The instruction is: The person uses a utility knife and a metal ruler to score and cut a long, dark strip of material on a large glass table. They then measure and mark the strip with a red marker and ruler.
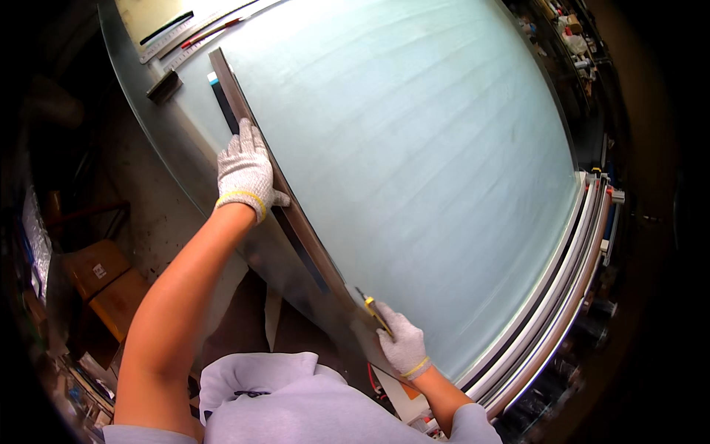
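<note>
A long brown straight bar point(307, 231) lies slantwise along the left side of a large pale blue-green sheet point(436, 148). My left hand point(247, 169), in a white knit glove with a yellow cuff, rests flat on the bar, fingers stretched forward and thumb out to the side. Part of a narrow dark strip point(222, 103) shows along the bar's left side; the glove covers some of it. In my gloved right hand point(404, 345) is a yellow-and-black utility knife point(376, 314), its tip beside the near end of the bar. I cannot tell whether the blade touches the sheet.
At the far left of the table are a clear ruler point(167, 38), a red pen point(211, 33) and a short dark metal block point(164, 87). Long rollers point(543, 333) run along the right edge. A brown cardboard box point(103, 277) stands below at left.
</note>
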The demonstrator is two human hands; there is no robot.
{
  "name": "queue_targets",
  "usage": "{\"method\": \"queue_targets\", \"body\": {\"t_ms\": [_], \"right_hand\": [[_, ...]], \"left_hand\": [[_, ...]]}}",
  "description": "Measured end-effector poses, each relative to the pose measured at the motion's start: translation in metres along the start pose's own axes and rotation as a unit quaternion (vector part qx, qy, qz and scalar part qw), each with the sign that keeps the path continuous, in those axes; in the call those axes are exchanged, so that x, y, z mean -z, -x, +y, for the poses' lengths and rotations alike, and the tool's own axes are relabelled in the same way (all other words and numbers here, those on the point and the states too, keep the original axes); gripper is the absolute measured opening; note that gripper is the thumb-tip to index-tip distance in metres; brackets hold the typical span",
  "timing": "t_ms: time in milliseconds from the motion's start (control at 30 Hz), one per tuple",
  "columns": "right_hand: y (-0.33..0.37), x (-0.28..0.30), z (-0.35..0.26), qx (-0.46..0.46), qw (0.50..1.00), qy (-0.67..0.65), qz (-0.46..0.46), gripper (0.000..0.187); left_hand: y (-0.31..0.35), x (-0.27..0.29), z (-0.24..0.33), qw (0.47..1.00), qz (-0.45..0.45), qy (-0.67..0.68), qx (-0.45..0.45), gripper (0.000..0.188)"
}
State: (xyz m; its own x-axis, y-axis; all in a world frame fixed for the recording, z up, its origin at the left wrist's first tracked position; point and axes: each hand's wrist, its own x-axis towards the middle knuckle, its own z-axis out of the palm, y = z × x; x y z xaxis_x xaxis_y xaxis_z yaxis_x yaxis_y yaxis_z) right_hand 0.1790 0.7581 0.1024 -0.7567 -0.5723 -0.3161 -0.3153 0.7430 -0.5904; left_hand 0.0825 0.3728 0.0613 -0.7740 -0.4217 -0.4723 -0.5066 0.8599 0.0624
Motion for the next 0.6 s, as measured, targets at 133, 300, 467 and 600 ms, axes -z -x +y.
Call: {"method": "queue_targets", "body": {"t_ms": [133, 300, 467, 600], "right_hand": [[-0.112, 0.012, -0.024, 0.052, 0.987, -0.053, 0.141, 0.056], [-0.332, 0.001, -0.105, 0.142, 0.973, -0.036, 0.179, 0.058], [-0.44, -0.019, -0.198, 0.079, 0.994, 0.065, 0.047, 0.053], [-0.453, -0.033, -0.219, 0.081, 0.994, 0.075, 0.019, 0.051]], "left_hand": [[0.002, 0.004, -0.001, 0.999, -0.022, 0.017, 0.018, 0.147], [0.0, 0.001, 0.0, 0.999, -0.011, 0.038, -0.004, 0.149], [-0.002, -0.008, -0.004, 0.999, 0.01, 0.044, -0.007, 0.149], [-0.004, -0.011, -0.006, 0.999, 0.017, 0.049, -0.002, 0.149]]}}
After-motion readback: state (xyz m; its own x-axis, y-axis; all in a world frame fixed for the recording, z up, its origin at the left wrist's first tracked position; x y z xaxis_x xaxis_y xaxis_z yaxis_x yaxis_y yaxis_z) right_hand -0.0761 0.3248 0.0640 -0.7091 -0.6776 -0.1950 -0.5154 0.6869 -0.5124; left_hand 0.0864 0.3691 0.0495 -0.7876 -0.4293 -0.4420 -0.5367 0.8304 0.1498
